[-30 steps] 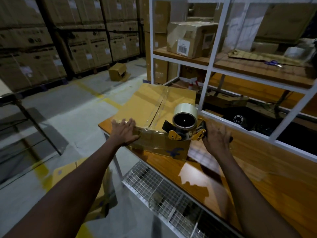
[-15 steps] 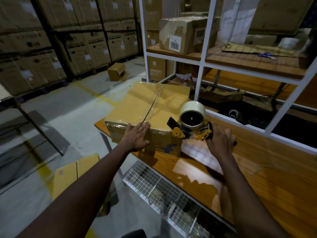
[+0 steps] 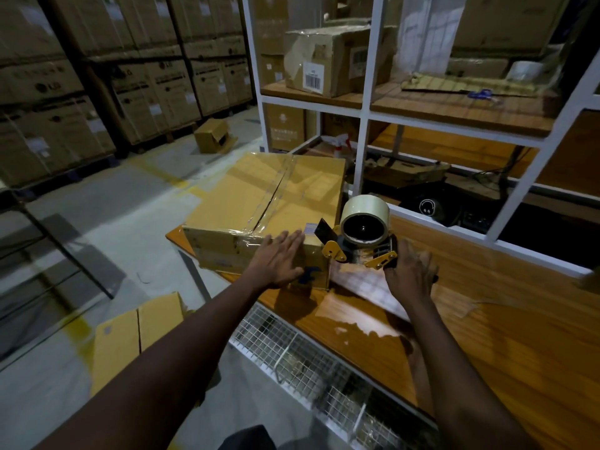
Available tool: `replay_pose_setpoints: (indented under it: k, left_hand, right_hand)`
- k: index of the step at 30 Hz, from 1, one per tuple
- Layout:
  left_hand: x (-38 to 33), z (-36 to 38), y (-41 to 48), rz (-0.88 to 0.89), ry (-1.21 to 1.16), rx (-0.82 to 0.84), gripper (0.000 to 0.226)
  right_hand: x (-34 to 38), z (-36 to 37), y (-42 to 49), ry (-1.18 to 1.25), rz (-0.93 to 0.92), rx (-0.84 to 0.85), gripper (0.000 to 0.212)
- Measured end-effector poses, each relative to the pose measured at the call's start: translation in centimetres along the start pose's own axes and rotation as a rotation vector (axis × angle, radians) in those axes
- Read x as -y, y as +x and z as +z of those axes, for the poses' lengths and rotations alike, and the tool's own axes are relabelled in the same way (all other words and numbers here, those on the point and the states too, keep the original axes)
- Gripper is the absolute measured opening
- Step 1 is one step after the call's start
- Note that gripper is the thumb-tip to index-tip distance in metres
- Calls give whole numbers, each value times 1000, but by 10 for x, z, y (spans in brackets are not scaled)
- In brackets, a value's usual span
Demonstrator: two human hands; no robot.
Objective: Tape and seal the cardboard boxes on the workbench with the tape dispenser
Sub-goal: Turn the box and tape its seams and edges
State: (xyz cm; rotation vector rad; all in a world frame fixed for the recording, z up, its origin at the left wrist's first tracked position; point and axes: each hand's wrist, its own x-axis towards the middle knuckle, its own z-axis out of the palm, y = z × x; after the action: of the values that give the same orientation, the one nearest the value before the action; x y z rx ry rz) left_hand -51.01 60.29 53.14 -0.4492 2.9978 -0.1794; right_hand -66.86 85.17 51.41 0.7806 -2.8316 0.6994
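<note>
1. Squarely on the left end of the wooden workbench [image 3: 487,319]: a cardboard box [image 3: 246,203], flaps down, with clear tape along the top seam and over the near edge.
2. Pressing flat against the box's near side with the left hand [image 3: 279,261], fingers straight and close together, tips reaching the top edge.
3. Gripping the tape dispenser [image 3: 357,245] with the right hand [image 3: 410,274], fingers curled over the black handle, which is mostly hidden beneath the palm.
4. Holding the dispenser just beside the box's near right corner, tape roll [image 3: 365,207] uppermost, yellow side plates toward the camera; touching the box or not, cannot tell.
5. Below the bench edge, a wire-mesh basket [image 3: 308,362]; behind the bench, a white shelf frame [image 3: 363,108] with a labelled carton [image 3: 328,60] on its upper board.
6. On the floor to the left, flattened cardboard [image 3: 130,339] and, farther off, a small open box [image 3: 212,136].
</note>
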Motion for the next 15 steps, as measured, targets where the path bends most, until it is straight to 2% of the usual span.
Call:
replay_pose_setpoints:
  k: [4,8,12,15]
  left_hand:
    - [5,4,-2,9,9,-9,82]
    - [1,5,-1,-5,-13,-16,84]
    - [1,4,-1,-11,-45,-17,89]
    - [1,4,-1,-4,-50,-6,90]
  right_hand:
    - [-18,-2,-12,62,47,-86,47]
    - [-46,7,-29,45,113,-57,47]
    - [-26,27,-37,-20,133,3,50]
    - [-7,35,-41,32,197,17,43]
